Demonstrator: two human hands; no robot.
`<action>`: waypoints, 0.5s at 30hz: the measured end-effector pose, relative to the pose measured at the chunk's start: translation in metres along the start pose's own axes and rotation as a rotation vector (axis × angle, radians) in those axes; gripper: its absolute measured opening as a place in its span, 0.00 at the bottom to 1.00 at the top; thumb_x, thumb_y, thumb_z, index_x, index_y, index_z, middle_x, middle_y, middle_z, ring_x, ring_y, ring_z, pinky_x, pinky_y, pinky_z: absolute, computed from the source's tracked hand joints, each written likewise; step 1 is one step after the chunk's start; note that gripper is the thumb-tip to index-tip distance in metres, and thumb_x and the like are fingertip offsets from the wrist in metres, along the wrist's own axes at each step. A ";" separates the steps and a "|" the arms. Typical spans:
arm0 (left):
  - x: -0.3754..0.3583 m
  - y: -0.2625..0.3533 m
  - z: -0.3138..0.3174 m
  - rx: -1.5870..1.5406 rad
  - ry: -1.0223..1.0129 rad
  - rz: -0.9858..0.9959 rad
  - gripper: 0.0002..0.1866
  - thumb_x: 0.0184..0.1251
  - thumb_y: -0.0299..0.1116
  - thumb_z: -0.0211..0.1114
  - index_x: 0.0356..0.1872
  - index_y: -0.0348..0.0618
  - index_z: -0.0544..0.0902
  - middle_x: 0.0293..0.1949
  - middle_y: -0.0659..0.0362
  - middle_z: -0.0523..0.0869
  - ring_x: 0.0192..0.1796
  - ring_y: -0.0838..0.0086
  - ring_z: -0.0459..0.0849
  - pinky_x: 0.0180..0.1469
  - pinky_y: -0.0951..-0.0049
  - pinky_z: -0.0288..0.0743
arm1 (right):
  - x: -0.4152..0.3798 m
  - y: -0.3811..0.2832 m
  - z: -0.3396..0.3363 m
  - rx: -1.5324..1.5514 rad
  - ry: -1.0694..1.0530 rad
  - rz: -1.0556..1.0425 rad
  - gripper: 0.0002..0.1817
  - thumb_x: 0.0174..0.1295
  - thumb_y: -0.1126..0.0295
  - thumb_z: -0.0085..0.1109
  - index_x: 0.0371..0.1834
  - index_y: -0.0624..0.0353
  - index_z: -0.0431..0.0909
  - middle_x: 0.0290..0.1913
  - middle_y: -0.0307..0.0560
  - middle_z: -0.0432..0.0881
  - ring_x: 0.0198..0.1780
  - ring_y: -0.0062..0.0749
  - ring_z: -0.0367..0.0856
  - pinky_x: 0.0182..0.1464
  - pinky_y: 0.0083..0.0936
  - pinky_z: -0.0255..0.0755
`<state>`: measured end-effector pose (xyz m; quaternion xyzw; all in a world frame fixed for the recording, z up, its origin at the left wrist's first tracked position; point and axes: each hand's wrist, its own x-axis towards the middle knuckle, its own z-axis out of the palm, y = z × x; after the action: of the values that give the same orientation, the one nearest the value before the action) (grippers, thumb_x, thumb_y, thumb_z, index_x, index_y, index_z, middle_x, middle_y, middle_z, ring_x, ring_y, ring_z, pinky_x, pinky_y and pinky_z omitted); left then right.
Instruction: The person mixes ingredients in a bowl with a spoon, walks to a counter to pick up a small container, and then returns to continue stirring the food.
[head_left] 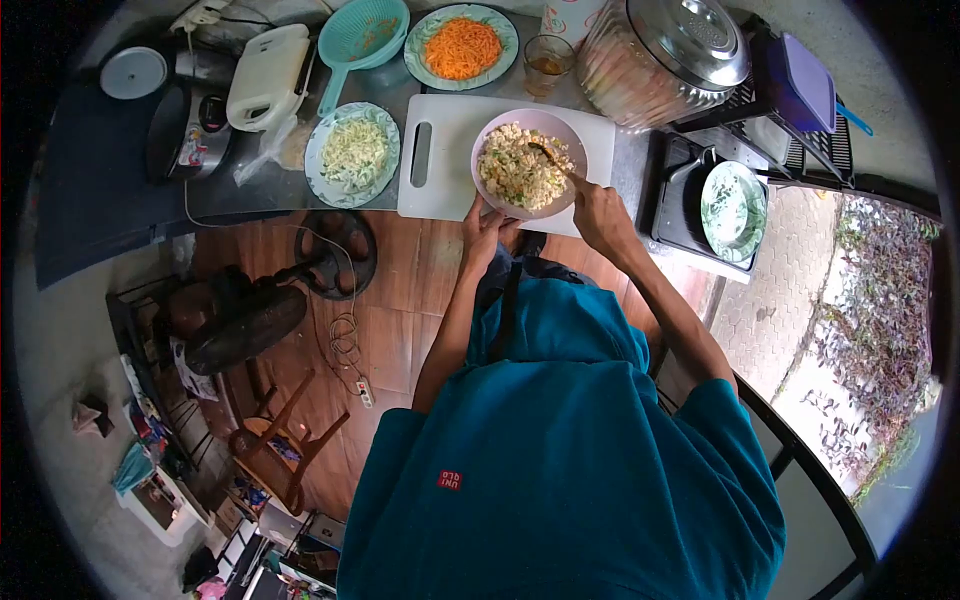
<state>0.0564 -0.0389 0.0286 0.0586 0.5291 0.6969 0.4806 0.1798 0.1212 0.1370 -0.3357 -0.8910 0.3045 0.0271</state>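
A pink bowl (482,137) holding a pale chopped mixture with green and orange bits stands on a white cutting board (440,190). My left hand (484,232) is closed on the bowl's near rim, at its lower left. In my right hand (602,215) is the handle of a spoon (546,151), whose head rests in the mixture. Left of the board lies a plate of shredded pale green vegetable (353,155). Behind the board, a second plate carries shredded carrot (462,48).
A glass (547,66) and a large jar (660,60) stand behind the board. To the right are a stove (670,205) with a green-white plate (733,210) and a rack (820,150). A teal colander (363,32) and white appliance (268,78) sit at the left.
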 end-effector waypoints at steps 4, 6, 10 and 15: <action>0.000 0.000 0.000 0.023 0.006 -0.005 0.33 0.69 0.23 0.50 0.71 0.44 0.47 0.51 0.44 0.77 0.50 0.63 0.81 0.53 0.65 0.81 | -0.004 -0.009 -0.008 0.048 0.027 -0.031 0.19 0.57 0.78 0.45 0.53 0.64 0.75 0.27 0.71 0.77 0.30 0.62 0.79 0.38 0.48 0.73; 0.000 0.002 0.001 0.013 0.003 -0.002 0.33 0.69 0.23 0.50 0.71 0.44 0.47 0.51 0.44 0.77 0.50 0.62 0.81 0.52 0.65 0.81 | -0.004 -0.007 -0.003 0.023 0.025 -0.045 0.19 0.57 0.78 0.45 0.53 0.64 0.74 0.27 0.71 0.77 0.30 0.62 0.79 0.37 0.48 0.73; -0.002 0.003 0.002 -0.042 0.006 -0.010 0.32 0.67 0.18 0.51 0.70 0.42 0.52 0.53 0.44 0.74 0.51 0.62 0.79 0.52 0.64 0.81 | -0.005 -0.011 -0.001 -0.024 0.023 -0.060 0.20 0.57 0.79 0.46 0.54 0.63 0.74 0.27 0.71 0.77 0.29 0.62 0.79 0.35 0.49 0.73; -0.002 0.007 0.004 0.010 -0.006 -0.002 0.32 0.67 0.19 0.51 0.70 0.43 0.51 0.52 0.45 0.76 0.50 0.63 0.80 0.52 0.66 0.81 | -0.004 -0.017 -0.005 -0.014 0.032 -0.099 0.20 0.57 0.79 0.46 0.55 0.63 0.73 0.26 0.71 0.77 0.28 0.62 0.79 0.34 0.49 0.73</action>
<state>0.0560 -0.0379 0.0364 0.0626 0.5310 0.6936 0.4828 0.1738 0.1110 0.1512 -0.2963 -0.9080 0.2912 0.0537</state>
